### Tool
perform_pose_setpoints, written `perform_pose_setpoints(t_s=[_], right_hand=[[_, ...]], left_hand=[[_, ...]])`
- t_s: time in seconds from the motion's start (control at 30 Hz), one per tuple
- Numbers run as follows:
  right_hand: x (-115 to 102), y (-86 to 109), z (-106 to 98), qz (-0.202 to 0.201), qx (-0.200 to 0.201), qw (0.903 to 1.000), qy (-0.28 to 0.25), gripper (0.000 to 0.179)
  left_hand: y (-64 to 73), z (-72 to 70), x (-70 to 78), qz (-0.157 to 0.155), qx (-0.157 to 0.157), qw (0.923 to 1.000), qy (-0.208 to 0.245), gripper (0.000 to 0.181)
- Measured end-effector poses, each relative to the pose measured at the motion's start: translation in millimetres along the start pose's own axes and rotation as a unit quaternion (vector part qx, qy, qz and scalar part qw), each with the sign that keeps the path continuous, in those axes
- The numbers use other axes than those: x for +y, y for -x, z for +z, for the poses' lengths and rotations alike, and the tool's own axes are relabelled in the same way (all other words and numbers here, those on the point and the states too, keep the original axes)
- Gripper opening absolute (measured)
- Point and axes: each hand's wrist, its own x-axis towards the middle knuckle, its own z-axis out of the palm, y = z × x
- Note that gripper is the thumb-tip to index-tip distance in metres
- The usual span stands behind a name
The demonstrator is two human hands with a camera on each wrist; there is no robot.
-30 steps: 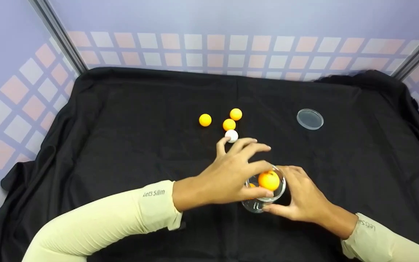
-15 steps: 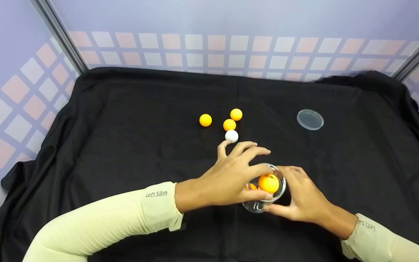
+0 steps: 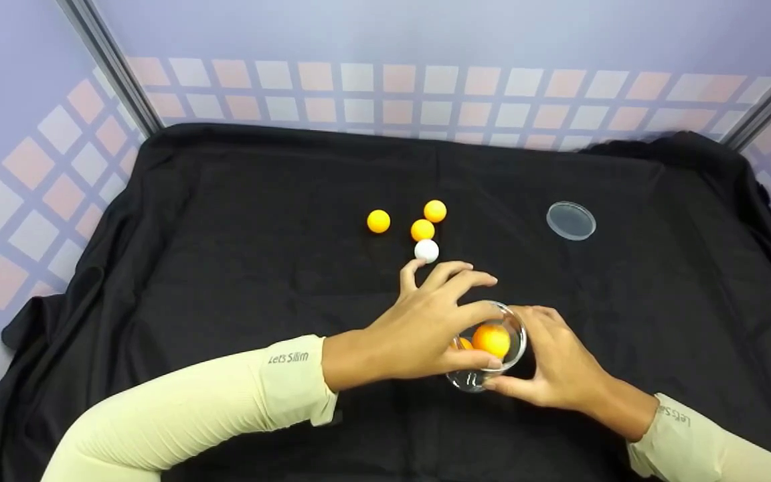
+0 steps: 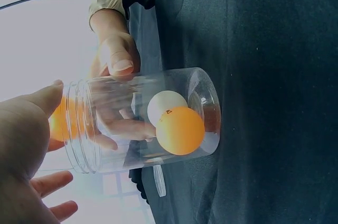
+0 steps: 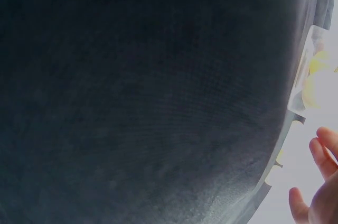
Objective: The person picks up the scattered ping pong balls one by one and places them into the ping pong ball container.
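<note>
In the head view my right hand [image 3: 559, 365] grips a clear screw-top jar [image 3: 469, 380] by its side, thumb in front and fingers behind. My left hand [image 3: 419, 335] is at the jar's mouth, index finger and thumb extended on either side of the opening, other fingers spread. An orange ping-pong ball [image 3: 491, 341] sits within the mouth, between that finger and thumb. The left wrist view shows this upper ball [image 4: 66, 118] at the threaded neck. At the jar's bottom lie a white ball [image 4: 165, 106] and another orange ball [image 4: 180, 131].
Just beyond my left fingertips a white ball [image 3: 426, 251] lies on the black cloth [image 3: 258, 234], close to two orange balls [image 3: 422, 230]. A third orange ball [image 3: 378, 221] lies to their left. A clear round lid [image 3: 571, 221] lies at the back right.
The orange ball at the mouth has sunk slightly lower into the jar. My left hand has drawn back a little from the white ball on the cloth; my right hand stays put.
</note>
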Motion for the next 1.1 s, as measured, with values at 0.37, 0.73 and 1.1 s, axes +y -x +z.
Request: perform_pose_setpoints(t_s=[0.37, 0.73, 1.1], right_hand=[[-1, -0.2, -1, 0.008, -0.007, 0.9999, -0.009, 0.091], [-2, 0.0, -1, 0.022, -0.017, 0.9996, -0.008, 0.091], [-2, -0.7, -2, 0.013, -0.013, 0.9998, -0.006, 0.09]], left_hand=[[0.6, 0.4, -0.2, -0.001, -0.001, 1.0, 0.002, 0.052], [-1.6, -1.3, -4.6, -0.015, 0.003, 0.9995, 0.026, 0.046], [-13.8, -4.7, -33.9, -0.085, 0.042, 0.9952, 0.022, 0.04]])
